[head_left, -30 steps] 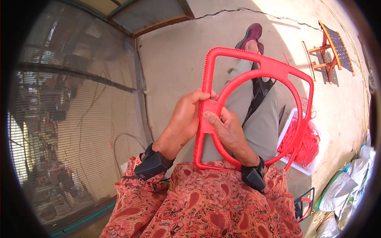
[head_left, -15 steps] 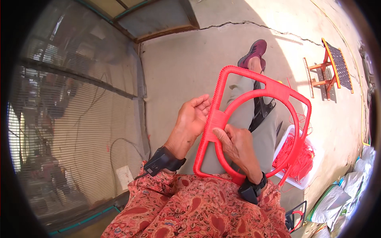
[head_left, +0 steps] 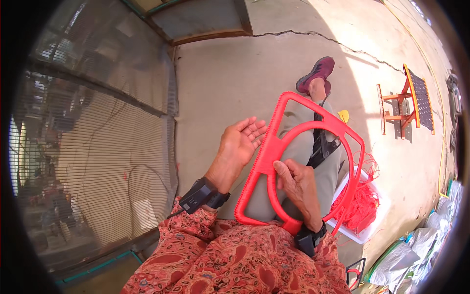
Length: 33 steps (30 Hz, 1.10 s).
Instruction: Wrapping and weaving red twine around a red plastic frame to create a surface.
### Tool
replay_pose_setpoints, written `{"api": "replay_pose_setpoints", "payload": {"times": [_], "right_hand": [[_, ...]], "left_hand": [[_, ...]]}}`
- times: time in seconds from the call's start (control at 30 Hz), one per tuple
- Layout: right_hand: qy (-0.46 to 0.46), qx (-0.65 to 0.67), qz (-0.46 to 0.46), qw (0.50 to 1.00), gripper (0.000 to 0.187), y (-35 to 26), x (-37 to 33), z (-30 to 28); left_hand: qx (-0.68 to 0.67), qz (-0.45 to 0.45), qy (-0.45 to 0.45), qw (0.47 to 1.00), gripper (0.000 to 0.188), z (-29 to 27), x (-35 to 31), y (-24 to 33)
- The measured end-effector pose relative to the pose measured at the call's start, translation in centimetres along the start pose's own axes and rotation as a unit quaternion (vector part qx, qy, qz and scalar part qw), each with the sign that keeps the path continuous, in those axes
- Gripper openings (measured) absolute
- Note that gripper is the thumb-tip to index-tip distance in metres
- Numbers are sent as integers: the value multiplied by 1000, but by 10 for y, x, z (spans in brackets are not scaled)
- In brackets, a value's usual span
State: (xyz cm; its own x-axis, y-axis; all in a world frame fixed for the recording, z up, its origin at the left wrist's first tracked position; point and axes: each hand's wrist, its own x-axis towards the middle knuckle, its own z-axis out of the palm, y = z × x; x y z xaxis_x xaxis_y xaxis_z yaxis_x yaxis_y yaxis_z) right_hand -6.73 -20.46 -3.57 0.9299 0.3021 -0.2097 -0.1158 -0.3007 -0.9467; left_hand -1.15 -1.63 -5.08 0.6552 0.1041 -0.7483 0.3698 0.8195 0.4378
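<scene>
A flat frame wound in red cord (head_left: 253,192) leans over my lap, a rounded rectangle with a ring inside it. Wide cord-wrapped bands join the ring to the outer bars. Inside the ring, my right hand (head_left: 298,185) is closed, its thumb at the inner edge of the left band; the wrist passes over the ring's lower part. My left hand (head_left: 241,143) is palm up beside the frame's left bar, fingers loosely stretched with nothing visible in them. Its fingertips come close to the bar; whether they touch it I cannot tell.
A white tub (head_left: 361,238) of tangled red cord (head_left: 361,208) stands right of my legs. Farther right is a small wooden stool with a dark woven seat (head_left: 421,100). Bags (head_left: 404,259) lie at the lower right; a ribbed panel (head_left: 98,152) lines the left. A yellow scrap (head_left: 343,116) shows beyond the frame.
The frame has shifted left and tilted slightly. My right thumb has slid from the wrapped band to its inner edge. My left fingers have straightened a little. A yellow scrap now shows.
</scene>
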Motion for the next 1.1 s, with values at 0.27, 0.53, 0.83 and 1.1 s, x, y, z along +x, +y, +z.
{"api": "replay_pose_setpoints", "payload": {"times": [0.27,0.53,0.83,1.1], "right_hand": [[3,41,20,999,28,3,0,4],[-12,62,44,997,25,2,0,2],[-51,129,76,987,27,0,2,-4],[-240,374,-38,895,33,-23,0,12]], "left_hand": [[144,-32,-83,986,25,0,-6,-5],[242,-34,-173,954,33,27,7,4],[310,16,-234,922,40,41,-10,17],[372,98,-345,856,46,62,-77,31]]}}
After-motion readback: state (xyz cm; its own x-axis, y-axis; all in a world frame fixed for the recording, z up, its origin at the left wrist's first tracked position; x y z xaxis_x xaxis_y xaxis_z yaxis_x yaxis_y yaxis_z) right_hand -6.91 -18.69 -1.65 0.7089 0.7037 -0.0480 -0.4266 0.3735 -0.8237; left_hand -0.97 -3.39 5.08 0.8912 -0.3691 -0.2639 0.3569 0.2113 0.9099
